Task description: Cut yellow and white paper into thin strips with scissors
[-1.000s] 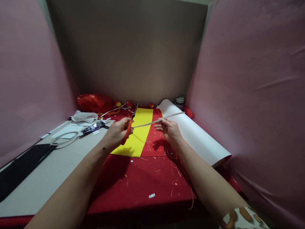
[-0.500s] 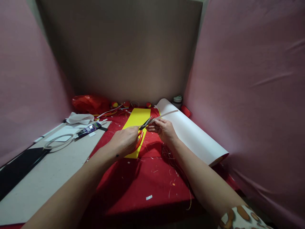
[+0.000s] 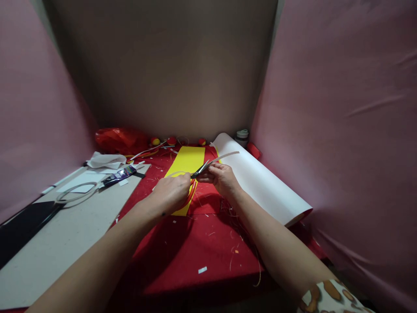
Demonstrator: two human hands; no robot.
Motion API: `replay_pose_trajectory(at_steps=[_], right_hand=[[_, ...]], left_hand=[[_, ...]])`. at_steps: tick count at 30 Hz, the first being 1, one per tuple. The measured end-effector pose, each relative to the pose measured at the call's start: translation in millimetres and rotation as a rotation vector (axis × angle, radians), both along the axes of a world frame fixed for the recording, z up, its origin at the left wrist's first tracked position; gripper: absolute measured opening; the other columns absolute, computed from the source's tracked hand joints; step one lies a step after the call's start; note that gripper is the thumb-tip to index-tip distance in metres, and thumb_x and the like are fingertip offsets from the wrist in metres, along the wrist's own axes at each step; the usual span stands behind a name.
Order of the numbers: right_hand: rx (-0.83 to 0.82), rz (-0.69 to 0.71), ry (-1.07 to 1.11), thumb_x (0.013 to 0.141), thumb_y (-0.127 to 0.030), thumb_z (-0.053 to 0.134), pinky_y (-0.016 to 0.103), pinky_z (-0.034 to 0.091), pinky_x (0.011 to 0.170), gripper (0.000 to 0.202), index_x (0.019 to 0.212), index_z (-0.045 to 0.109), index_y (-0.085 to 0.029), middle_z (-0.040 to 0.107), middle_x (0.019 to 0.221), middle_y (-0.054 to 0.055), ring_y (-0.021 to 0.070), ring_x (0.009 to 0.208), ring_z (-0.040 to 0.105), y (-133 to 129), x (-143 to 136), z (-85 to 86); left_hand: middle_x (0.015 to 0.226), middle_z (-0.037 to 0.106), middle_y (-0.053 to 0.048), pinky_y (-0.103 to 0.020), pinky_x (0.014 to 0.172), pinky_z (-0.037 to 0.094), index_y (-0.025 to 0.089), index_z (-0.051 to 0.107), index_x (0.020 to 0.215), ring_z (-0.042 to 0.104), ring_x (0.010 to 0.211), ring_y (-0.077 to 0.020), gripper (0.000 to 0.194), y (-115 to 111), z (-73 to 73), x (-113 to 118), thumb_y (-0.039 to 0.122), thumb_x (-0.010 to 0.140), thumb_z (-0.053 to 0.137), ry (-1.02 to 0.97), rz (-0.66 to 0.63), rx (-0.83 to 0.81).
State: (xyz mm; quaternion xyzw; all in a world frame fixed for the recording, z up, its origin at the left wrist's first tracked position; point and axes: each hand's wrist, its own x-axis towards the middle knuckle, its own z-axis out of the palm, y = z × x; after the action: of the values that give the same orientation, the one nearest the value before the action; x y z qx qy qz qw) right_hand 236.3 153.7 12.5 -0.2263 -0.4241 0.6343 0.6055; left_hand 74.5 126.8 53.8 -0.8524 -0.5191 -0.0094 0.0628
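Observation:
My left hand is closed on scissors with a red handle, which hangs below the fist. Their dark blades point right and slightly away, reaching my right hand. Between the fingers of that hand is a thin pale strip, curving up to the right beyond the blade tips. Another narrow pale length shows behind my left fist; whether it is the same strip I cannot tell. Beneath the hands lie a yellow sheet and a red ribbed sheet.
A white roll lies on the right of the red cloth. On the left, a grey board carries a dark tube and a pale ring. Farther back are a red plastic bag and a lidded container.
The hands have stayed nearly in place, with the scissors by the right fingers. The strip's free end sits slightly farther left, and the view has shifted slightly.

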Motion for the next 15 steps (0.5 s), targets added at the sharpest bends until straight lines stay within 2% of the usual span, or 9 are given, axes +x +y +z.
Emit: replay_pose_trajectory(at_steps=[7,15], right_hand=[[-0.017,-0.004,-0.003,0.069,-0.013,0.059,0.03,0.057,0.057,0.004,0.071,0.059,-0.009,0.068,0.065,0.008,0.0181,0.059,0.067,-1.3,-0.7,-0.3],[-0.033,0.006,-0.015,0.071,-0.013,0.058,0.034,0.057,0.063,0.004,0.072,0.06,-0.01,0.069,0.063,0.007,0.0184,0.06,0.067,2.2,-0.1,-4.8]], left_hand=[[0.079,0.063,-0.019,-0.037,0.059,0.041,0.014,0.052,0.093,0.061,0.081,-0.0336,0.029,0.5,-1.9,-2.6,0.019,0.081,0.026,0.033,-0.013,0.028],[0.076,0.064,-0.016,-0.035,0.058,0.044,0.014,0.053,0.092,0.062,0.079,-0.0304,0.028,-3.0,0.4,-1.3,0.018,0.08,0.028,0.099,-0.024,0.074]])
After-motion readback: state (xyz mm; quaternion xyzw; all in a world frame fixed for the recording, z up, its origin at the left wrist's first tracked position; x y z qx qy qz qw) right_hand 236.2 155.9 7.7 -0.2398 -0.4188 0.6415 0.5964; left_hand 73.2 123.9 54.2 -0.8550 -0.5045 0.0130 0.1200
